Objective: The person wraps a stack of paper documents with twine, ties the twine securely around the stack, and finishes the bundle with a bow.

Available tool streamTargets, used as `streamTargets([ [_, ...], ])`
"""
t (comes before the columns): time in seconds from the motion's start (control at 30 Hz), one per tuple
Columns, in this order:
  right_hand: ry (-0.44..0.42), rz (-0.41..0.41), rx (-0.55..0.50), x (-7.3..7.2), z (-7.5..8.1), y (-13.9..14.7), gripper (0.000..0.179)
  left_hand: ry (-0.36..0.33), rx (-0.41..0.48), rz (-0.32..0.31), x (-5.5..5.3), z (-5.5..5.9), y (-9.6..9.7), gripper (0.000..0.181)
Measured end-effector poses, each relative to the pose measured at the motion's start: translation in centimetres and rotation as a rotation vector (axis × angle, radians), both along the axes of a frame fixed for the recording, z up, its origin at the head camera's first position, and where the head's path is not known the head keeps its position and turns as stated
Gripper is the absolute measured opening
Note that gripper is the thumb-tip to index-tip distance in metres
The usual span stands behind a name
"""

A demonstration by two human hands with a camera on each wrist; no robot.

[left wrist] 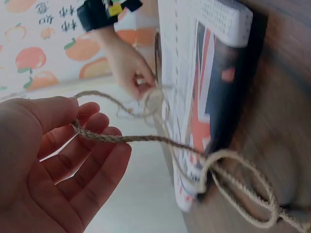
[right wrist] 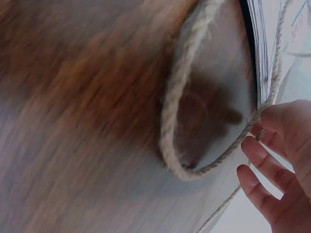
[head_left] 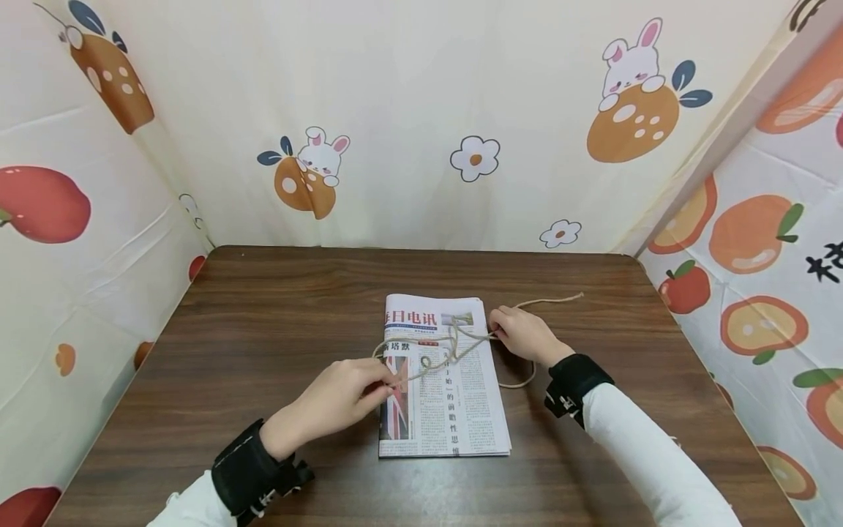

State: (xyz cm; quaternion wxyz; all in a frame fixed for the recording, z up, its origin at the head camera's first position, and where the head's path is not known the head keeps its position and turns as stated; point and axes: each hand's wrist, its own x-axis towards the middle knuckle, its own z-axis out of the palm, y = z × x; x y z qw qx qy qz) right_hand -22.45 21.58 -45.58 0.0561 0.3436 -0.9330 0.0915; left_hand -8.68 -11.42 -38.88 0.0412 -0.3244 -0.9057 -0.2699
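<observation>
A folded stack of newspapers (head_left: 454, 410) lies flat on the wooden table, seen whole in the head view. Thin twine (head_left: 431, 366) crosses its upper half in loose loops. At the stack's left edge my left hand (head_left: 349, 388) pinches a strand between thumb and forefinger; the left wrist view shows that strand of twine (left wrist: 141, 139) and a loose loop hanging by the paper's folded edge. Just off the right edge, my right hand (head_left: 527, 333) pinches the twine (right wrist: 243, 136) by thumb and fingertips. A free end trails beyond it to the right, and a loop hangs below.
The brown wooden table (head_left: 283, 307) extends around the newspapers on every side. A pale curtain (head_left: 408, 95) with cartoon rabbits stands behind its far edge, and fruit-printed cloths (head_left: 757, 293) hang on both sides. Black bands (head_left: 253, 472) circle both wrists.
</observation>
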Motion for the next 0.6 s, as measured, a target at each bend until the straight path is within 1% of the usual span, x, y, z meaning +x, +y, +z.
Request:
streamTargets([
  [0.07,0.005,-0.006,-0.015,0.0,0.1,0.5,0.013,-0.021,0.016,0.032,-0.1,0.2,-0.6,0.006],
  [0.2,0.028,-0.013,-0.033,0.0,0.3,1.3,0.011,-0.032,0.024,0.087,-0.3,0.3,-1.9,0.005],
  [0.3,0.041,-0.02,-0.049,0.1,0.4,1.9,0.01,-0.031,0.02,0.123,-0.6,0.2,-3.0,0.004],
  [0.47,0.056,-0.049,-0.066,0.4,0.4,2.9,0.009,-0.051,0.027,0.198,-0.9,-0.3,-5.5,0.007],
  [0.6,0.086,-0.066,-0.086,0.5,0.0,3.8,0.009,-0.094,0.025,0.25,-1.1,-1.1,-7.7,0.008],
])
